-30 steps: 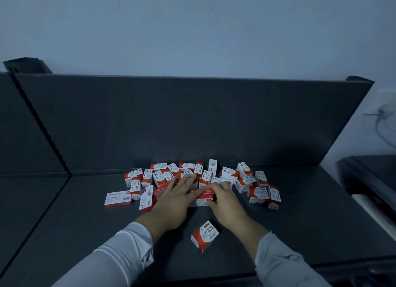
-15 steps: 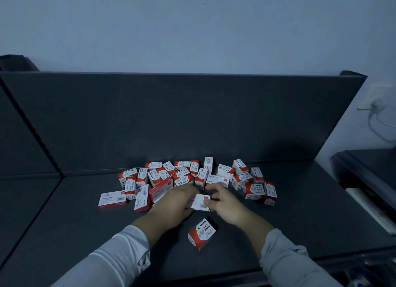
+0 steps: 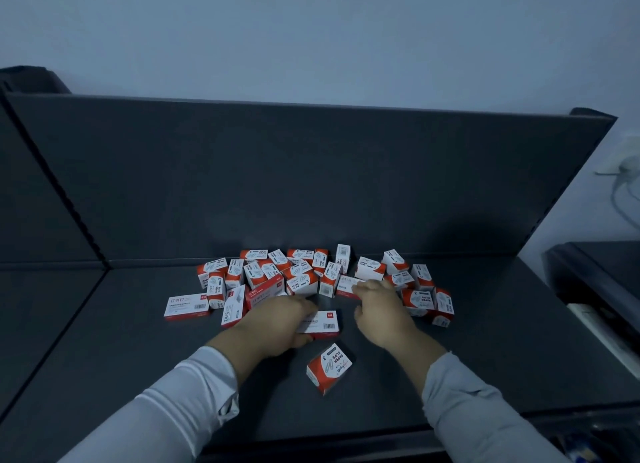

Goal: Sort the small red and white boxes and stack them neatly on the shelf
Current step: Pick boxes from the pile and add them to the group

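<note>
Several small red and white boxes [image 3: 304, 272] lie jumbled on the dark shelf [image 3: 121, 341], close to its back panel. My left hand [image 3: 277, 320] grips a flat staple box [image 3: 320, 321] lying in front of the pile. My right hand [image 3: 379, 310] reaches into the pile and its fingertips pinch the edge of another flat box [image 3: 348, 284]. One paper clip box [image 3: 329, 367] lies alone nearest me, between my forearms. A flat box [image 3: 186, 307] sits apart at the pile's left.
The shelf's upright back panel [image 3: 311, 178] rises right behind the pile. A seam [image 3: 52, 172] divides off the neighbouring shelf section at left. A dark unit [image 3: 599, 282] stands to the right, with a wall socket and cable [image 3: 623, 172] above it.
My left hand has drawn the flat box toward me out of the pile. My right hand let go of it and moved forward to another flat box.
</note>
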Tool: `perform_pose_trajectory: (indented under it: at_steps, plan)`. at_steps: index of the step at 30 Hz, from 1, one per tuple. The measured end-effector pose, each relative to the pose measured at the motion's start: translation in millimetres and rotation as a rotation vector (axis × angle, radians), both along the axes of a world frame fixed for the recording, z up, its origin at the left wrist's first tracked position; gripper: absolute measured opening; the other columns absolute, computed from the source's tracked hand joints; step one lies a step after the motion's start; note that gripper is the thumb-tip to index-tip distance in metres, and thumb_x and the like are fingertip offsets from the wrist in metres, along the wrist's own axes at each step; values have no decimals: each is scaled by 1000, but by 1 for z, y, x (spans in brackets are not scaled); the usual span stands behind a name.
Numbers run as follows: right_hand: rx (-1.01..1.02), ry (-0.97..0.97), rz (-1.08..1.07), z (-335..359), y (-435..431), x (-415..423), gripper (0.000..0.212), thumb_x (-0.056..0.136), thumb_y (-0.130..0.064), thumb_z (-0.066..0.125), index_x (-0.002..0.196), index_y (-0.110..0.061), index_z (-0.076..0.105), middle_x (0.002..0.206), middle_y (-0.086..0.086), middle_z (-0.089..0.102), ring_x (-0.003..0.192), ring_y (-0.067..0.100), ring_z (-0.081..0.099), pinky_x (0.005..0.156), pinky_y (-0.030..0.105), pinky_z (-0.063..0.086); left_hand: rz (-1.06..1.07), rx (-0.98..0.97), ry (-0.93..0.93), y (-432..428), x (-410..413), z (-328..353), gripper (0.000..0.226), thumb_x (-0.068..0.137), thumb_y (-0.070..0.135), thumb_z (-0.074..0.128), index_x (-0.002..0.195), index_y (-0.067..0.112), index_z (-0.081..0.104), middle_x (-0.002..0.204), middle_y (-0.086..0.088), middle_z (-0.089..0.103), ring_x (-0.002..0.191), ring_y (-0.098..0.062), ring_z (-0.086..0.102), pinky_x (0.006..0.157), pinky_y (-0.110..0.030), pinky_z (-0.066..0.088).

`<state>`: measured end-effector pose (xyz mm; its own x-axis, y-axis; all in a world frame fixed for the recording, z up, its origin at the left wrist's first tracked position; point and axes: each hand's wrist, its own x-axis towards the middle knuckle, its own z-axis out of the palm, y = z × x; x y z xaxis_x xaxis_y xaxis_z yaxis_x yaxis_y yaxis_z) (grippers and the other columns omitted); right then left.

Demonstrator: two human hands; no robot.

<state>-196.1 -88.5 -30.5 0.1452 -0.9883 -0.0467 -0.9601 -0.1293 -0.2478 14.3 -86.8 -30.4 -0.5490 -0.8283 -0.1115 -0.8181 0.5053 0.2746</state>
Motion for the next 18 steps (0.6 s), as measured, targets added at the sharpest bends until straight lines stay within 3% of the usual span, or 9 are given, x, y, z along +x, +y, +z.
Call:
perform_pose_trajectory:
  at_steps: [4,8,10,14,18]
  plan:
    - [40,-69,142,2,10,-13,32,98,-17,51,127,-17,65,121,-4,58,117,16,48,100,30,44,1,8,47,4,9,1,48,89,32,66,134,25,53,133,7,57,119,-13,52,96,-26,41]
    - [100,-145,193,8,12,-15,30,96,-18,56,124,-15,67,120,-5,58,109,10,54,99,29,46,14,8,60,6,11,-1,47,88,32,67,133,25,54,133,8,57,120,-12,51,96,-24,39]
    - [63,-136,189,9,7,-10,31,96,-19,55,125,-16,66,123,-4,58,115,13,52,101,32,45,18,12,43,7,10,0,46,88,32,67,131,24,54,133,6,57,121,-13,51,98,-26,41]
    - [-76,-92,175,12,-6,7,45,95,-13,52,139,-23,52,142,-6,48,131,19,41,111,39,37,21,8,39,8,10,0,47,88,31,66,132,23,54,134,5,56,121,-14,51,99,-28,42]
    - [-15,-2,211,14,-14,24,73,91,-1,50,153,-30,25,161,-13,18,141,21,28,115,39,33,14,4,54,9,12,0,53,88,32,67,137,24,50,137,5,55,123,-13,50,101,-26,39]
